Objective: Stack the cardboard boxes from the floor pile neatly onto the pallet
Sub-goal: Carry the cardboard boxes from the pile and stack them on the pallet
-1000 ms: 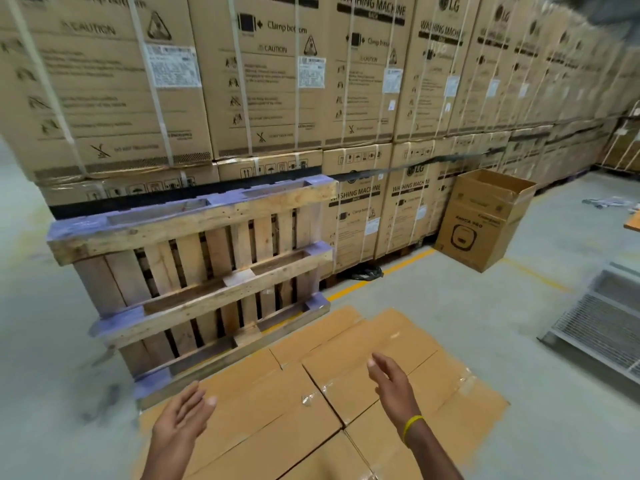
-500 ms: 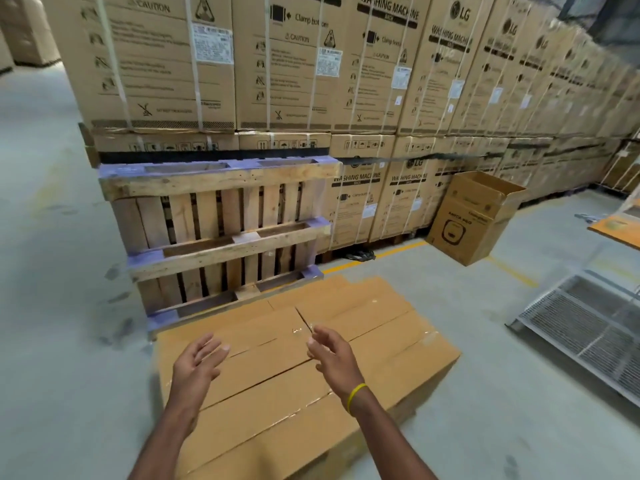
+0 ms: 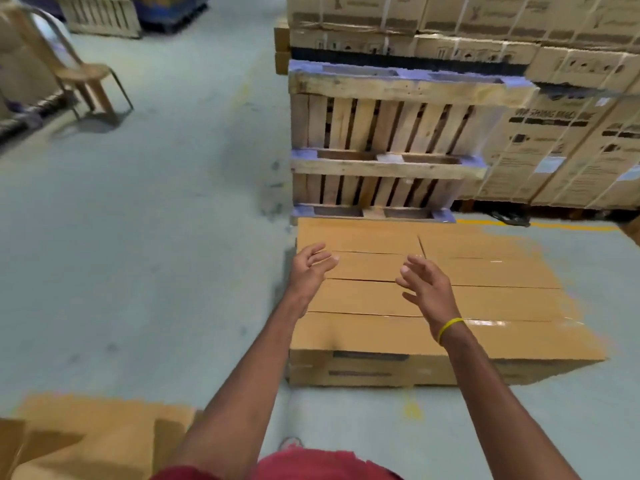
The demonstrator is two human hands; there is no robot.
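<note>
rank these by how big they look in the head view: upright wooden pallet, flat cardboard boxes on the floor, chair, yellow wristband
1. cardboard boxes, though they lie nearer the camera
2. wooden pallet
3. chair, far off, so its real size is unsure
4. yellow wristband

Grey concrete floor (image 3: 138, 237), a chair (image 3: 83, 71) far left.

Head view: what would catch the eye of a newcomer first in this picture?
The left hand and the right hand hover open above a flat layer of cardboard boxes on the floor at centre. Just behind it a wooden pallet stands on edge, in front of tall stacks of printed cartons on the right.
</note>
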